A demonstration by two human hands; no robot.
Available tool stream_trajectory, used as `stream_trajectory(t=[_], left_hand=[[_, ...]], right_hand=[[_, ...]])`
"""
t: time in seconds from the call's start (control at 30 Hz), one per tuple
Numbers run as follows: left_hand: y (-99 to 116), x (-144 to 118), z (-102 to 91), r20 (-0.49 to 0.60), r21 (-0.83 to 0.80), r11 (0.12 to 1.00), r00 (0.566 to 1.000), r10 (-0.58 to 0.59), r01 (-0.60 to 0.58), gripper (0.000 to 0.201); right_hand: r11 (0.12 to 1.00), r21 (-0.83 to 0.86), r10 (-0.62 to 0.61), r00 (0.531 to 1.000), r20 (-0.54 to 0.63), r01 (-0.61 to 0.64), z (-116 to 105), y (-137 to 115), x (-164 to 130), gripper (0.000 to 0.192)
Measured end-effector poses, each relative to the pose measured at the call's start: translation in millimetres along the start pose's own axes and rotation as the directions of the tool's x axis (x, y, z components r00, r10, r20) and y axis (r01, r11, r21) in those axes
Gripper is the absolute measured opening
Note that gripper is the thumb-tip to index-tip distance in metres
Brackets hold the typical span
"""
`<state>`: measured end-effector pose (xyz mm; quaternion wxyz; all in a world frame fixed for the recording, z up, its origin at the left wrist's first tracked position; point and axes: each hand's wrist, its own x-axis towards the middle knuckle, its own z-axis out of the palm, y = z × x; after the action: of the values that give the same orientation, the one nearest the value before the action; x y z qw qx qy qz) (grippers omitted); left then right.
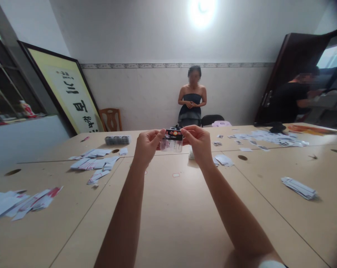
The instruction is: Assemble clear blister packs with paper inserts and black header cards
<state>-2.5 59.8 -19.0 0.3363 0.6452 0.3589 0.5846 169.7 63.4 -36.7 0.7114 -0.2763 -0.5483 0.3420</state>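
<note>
Both my hands are stretched out over the table and hold one small clear plastic pack with a black printed header card (pixel 173 134) between them. My left hand (pixel 148 145) pinches its left edge between thumb and fingers. At the other edge, my right hand (pixel 198 142) grips the header's top right corner. Small items show faintly through the clear lower part, too blurred to name. A small red-edged label (pixel 176 175) lies on the table (pixel 168 219) below the pack. Part of a pale stack (pixel 191 153) shows beside my right wrist.
A row of dark packs (pixel 117 140) stands at the back left. Paper slips (pixel 94 163) are scattered on the left, more papers (pixel 271 137) at the back right. A paper bundle (pixel 298 188) lies right. One person (pixel 192 102) stands across the table, another (pixel 289 95) at far right.
</note>
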Motion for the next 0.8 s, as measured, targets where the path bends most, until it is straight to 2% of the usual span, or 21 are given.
stream_trajectory(t=[0.17, 0.27, 0.4, 0.53, 0.6, 0.67, 0.8], left_hand=[[-3, 3, -1.2, -0.068, -0.051, 0.999, 0.998, -0.009, 0.006, 0.053], [-4, 4, -4.1, -0.03, -0.051, 0.999, 0.999, -0.011, 0.009, 0.056], [-5, 5, -9.8, 0.038, -0.013, 1.0, 0.999, -0.027, 0.028, 0.049], [-9, 8, -13.9, 0.025, -0.059, 0.996, 0.997, -0.073, 0.074, 0.044], [-10, 9, -14.9, 0.018, -0.069, 0.994, 0.997, -0.081, 0.082, 0.044], [-11, 10, -15.1, 0.028, -0.068, 0.994, 0.996, -0.083, 0.085, 0.044], [-10, 9, -16.0, 0.049, -0.072, 0.99, 0.992, -0.116, 0.119, 0.044]], right_hand=[[0.999, 0.045, -0.002, 0.992, 0.122, -0.004, 0, -1, -1, 0.037], [1.0, 0.015, -0.016, 0.991, 0.13, 0.014, -1, 3, 0, 0.034], [0.999, -0.006, -0.046, 0.991, 0.123, 0.047, -2, 9, 2, 0.03], [0.987, -0.132, -0.067, 0.985, 0.162, 0.089, -1, 12, 2, 0.034], [0.946, -0.281, -0.102, 0.973, 0.208, 0.159, -1, 11, 1, 0.045], [0.861, -0.433, -0.165, 0.951, 0.261, 0.268, -1, 10, -1, 0.058], [0.655, -0.602, -0.281, 0.887, 0.367, 0.457, -3, 6, -4, 0.061]])
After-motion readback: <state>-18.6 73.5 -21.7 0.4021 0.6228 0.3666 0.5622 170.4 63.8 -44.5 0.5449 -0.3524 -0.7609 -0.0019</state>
